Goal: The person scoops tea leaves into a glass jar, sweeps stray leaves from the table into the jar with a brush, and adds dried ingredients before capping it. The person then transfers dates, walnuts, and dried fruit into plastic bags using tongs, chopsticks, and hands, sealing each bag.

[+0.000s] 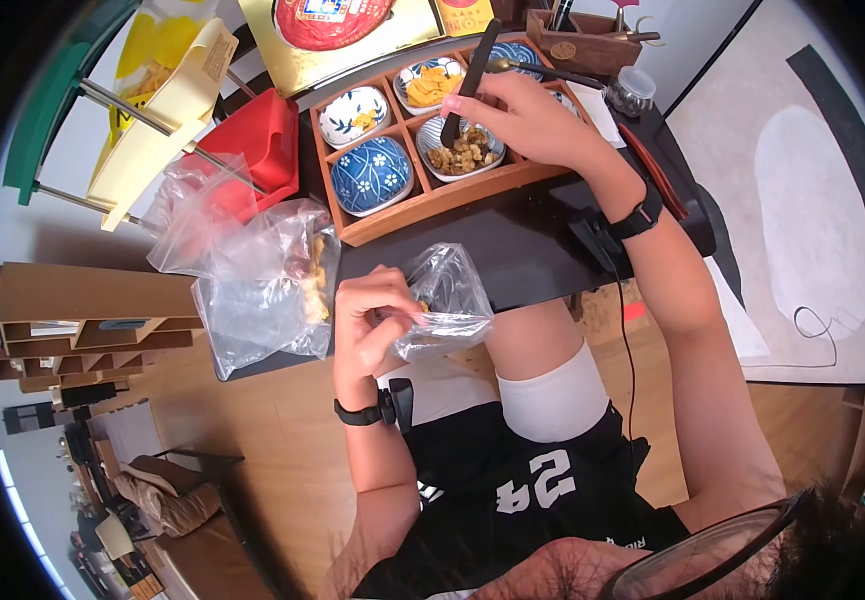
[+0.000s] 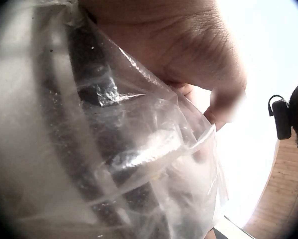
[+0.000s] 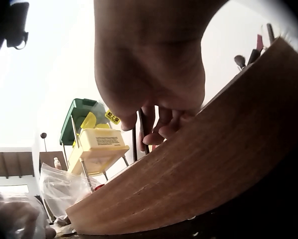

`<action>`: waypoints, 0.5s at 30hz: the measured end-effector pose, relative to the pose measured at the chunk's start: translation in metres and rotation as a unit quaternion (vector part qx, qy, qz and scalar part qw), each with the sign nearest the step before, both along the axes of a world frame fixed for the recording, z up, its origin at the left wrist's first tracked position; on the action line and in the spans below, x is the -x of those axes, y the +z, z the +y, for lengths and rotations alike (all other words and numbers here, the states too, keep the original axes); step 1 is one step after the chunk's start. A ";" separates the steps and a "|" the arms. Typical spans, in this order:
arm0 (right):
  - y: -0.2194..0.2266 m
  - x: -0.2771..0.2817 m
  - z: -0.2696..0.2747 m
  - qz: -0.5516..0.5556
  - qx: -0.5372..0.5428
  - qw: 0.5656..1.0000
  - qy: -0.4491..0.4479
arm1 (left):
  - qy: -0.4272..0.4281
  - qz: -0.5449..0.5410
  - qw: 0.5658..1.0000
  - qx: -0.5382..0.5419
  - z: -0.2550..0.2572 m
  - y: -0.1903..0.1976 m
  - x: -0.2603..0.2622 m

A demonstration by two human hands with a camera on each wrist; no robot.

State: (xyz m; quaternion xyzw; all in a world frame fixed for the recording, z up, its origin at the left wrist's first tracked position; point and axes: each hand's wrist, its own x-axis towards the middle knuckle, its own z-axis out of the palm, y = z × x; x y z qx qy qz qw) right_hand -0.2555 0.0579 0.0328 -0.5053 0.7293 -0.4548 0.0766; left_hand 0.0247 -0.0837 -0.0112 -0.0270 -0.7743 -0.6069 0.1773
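Head view shows your right hand (image 1: pixel 533 115) gripping a black utensil (image 1: pixel 475 75), its tip over the bowl (image 1: pixel 429 138) of walnut pieces (image 1: pixel 470 154) in the wooden tray (image 1: pixel 433 208). Your left hand (image 1: pixel 368 310) pinches a clear bag (image 1: pixel 455 285) nearer you.

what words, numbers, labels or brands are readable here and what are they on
"24": on the person's black clothing
"RID", apparently, the rest unclear: smaller letters on the same clothing
Too small to read: printing on the cream bin
Too blurred to read: the yellow label by that bin; markings on the red round package and the yellow card
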 end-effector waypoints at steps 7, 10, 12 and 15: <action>0.000 -0.008 -0.003 -0.018 0.001 1.000 0.003 | 0.000 -0.005 1.000 -0.004 0.002 0.002 -0.001; -0.002 -0.010 -0.005 -0.004 0.023 1.000 0.010 | 0.003 -0.004 1.000 -0.001 0.002 0.001 -0.001; -0.004 -0.009 -0.006 0.010 0.038 0.999 0.018 | 0.005 -0.005 1.000 -0.007 0.002 0.001 -0.001; -0.006 -0.009 -0.006 0.025 0.016 0.999 0.013 | 0.004 -0.004 1.000 -0.004 0.002 0.001 -0.001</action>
